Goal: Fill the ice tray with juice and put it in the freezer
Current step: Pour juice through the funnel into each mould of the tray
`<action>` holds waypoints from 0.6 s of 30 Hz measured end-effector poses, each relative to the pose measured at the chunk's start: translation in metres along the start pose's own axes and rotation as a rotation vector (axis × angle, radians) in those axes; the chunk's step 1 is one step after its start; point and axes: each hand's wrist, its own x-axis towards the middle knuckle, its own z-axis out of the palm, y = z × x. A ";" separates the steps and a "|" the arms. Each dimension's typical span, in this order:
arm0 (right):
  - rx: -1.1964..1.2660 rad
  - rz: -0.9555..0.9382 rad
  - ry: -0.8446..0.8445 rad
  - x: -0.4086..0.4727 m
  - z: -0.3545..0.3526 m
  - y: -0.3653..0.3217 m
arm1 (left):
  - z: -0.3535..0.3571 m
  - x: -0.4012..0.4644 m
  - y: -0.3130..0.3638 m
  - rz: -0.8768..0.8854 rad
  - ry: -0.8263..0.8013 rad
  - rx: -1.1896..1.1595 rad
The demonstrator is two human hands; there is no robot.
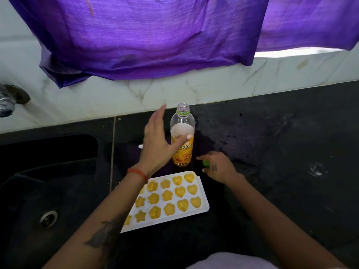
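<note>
Juice bottle (182, 134) stood upright and uncapped at the centre of the frame, on the black counter (272, 152) close to the marble-patterned wall tiles (174, 90). Orange juice filled roughly its lower two thirds, with a pale foamy band on top and clear plastic above that. A green ring sat round the neck.

Ice tray (201, 193), white, lay flat just below the bottle, at lower centre. Its heart, flower and star cells all showed yellow juice; your left forearm crossed over the tray's left end.

Your left hand (157, 140) was beside the bottle with the fingers straight and spread, thumb lying across the bottle's front. Contact there looked light at most; the hand was not wrapped round it.

Your right hand (217, 166) rested on the counter to the right of the bottle's base, fingers curled over a green cap (205, 163). You appeared to be pinching it, though most of the cap was hidden.

Counter surface looked scuffed and dusty toward the right. A dark sink (48, 181) with a metal drain (48, 218) filled the lower left, a tap (9, 100) at the left edge. Purple cloth (155, 35) hung across the top.
</note>
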 end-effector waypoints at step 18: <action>0.027 -0.561 0.257 0.003 -0.184 -0.098 | 0.031 0.015 0.001 -0.070 -0.127 -0.414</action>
